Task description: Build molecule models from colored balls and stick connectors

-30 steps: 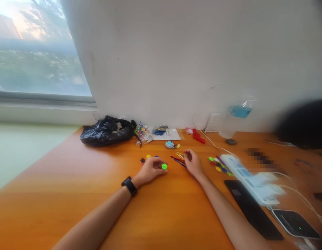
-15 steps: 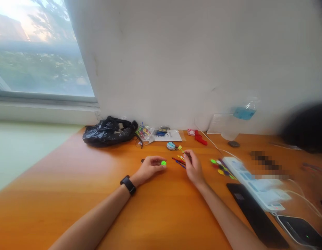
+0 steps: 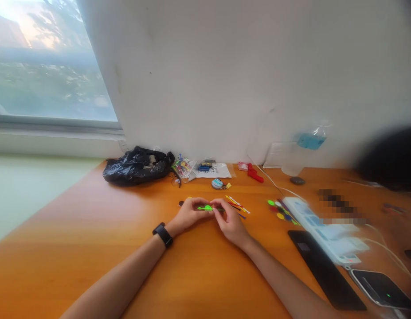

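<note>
My left hand (image 3: 188,216), with a black watch (image 3: 163,235) on its wrist, pinches a small bright green disc (image 3: 208,207). Close against it, my right hand (image 3: 233,227) grips a thin green arrow-shaped stick (image 3: 201,208) between thumb and fingers; the arrow lies across the disc, and whether the two are joined cannot be made out. Just beyond my right hand lie several thin arrow sticks (image 3: 238,205) in yellow, white, red and blue. A dark disc (image 3: 181,203) and a bit of yellow show behind my left hand.
To the right, several coloured discs and sticks (image 3: 281,212) lie by a white power strip (image 3: 320,226). A black flat bar (image 3: 325,270) and a phone (image 3: 380,288) are nearer. Along the wall sit a black plastic bag (image 3: 137,168), clear packets (image 3: 185,168) and a round tin (image 3: 217,184).
My right hand has moved left and down from near the tin, bringing the green arrow stick to the green disc in my left hand. My left hand has stayed nearly in place.
</note>
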Available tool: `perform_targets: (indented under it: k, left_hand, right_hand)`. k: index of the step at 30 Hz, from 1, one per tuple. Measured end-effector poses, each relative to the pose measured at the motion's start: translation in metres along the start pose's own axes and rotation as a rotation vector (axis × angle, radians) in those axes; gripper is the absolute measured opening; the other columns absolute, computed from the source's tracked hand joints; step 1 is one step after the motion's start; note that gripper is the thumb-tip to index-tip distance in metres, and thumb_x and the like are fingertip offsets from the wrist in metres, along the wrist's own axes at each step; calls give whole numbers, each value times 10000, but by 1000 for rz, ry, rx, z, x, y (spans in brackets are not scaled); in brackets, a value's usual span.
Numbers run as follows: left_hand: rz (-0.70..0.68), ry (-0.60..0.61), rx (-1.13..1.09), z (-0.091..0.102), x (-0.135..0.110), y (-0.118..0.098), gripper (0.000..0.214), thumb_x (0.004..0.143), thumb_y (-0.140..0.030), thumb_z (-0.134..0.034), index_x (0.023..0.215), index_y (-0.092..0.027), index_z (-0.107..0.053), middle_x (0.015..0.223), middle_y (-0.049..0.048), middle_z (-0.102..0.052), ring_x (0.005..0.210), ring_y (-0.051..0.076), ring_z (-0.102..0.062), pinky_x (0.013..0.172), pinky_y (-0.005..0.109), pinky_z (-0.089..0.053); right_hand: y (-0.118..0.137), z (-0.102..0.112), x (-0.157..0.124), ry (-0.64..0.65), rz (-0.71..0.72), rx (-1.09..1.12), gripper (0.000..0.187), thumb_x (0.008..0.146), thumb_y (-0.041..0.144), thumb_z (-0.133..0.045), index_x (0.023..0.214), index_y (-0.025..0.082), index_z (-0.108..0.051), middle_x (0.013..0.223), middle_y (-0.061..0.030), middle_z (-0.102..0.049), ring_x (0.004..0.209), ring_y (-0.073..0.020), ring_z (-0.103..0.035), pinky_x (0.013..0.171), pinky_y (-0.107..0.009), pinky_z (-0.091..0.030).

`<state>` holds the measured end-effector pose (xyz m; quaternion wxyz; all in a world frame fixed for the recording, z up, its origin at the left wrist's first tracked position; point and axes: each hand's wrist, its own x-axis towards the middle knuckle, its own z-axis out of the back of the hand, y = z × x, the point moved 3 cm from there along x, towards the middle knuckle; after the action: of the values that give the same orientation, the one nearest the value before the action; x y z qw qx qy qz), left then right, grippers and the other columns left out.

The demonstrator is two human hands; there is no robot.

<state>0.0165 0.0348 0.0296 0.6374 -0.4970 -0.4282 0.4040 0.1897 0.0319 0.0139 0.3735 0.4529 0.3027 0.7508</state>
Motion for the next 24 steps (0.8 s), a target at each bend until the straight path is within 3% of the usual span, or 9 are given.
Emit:
perform_targets:
  k: [18,24]
  left_hand:
    - [-10,41,-11,0,0,5,347,813,-408,-838,982,-106,-808,1015,136,-787,954,260,-709,842,306,-535]
    - [-13,29,-55,0,-1,5,337,790,-409,-857,941,-112,-810,973,127,-788,897,242,-710,814,300,-539]
  right_hand:
    - [7,4,0,72,49,-52,110,1004,234,-565,1059,232,-660,1031,-47,-705,967,-213,-670,897,-340,-526]
    - [7,8,2,64,37,-140,65,978,238,-600,955,217,-656,906,-35,-673,831,-194,-636,776,-316,-496]
